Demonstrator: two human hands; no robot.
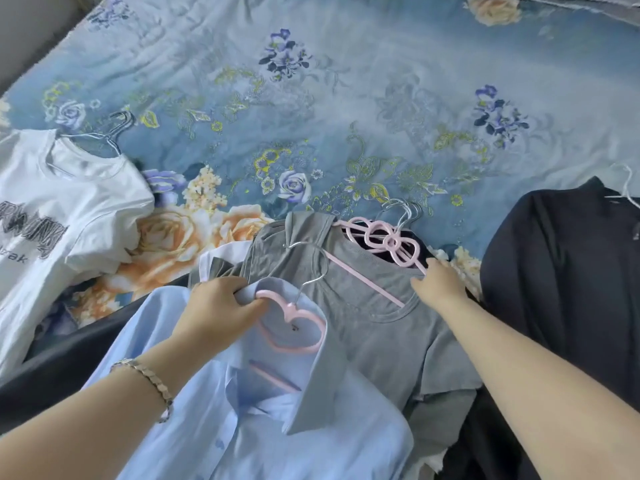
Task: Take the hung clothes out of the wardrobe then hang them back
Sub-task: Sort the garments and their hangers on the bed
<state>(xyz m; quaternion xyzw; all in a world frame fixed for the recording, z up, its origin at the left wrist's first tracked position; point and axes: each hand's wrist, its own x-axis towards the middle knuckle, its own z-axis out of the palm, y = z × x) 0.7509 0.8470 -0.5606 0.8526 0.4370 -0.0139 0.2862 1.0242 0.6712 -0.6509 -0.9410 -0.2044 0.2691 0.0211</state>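
Here, blue shirt (263, 427) sits on pink hanger (289, 310).

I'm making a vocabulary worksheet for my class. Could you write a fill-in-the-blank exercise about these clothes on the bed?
The left hand grips a pink hanger shaped like a ____.
That hanger carries a light ____ collared shirt.
The grey T-shirt sits on a second pink hanger topped with a ____.
Answers: heart, blue, bow.

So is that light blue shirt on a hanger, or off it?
On one. The pink hanger lies inside the collar of the light blue shirt, where the left hand grips it.
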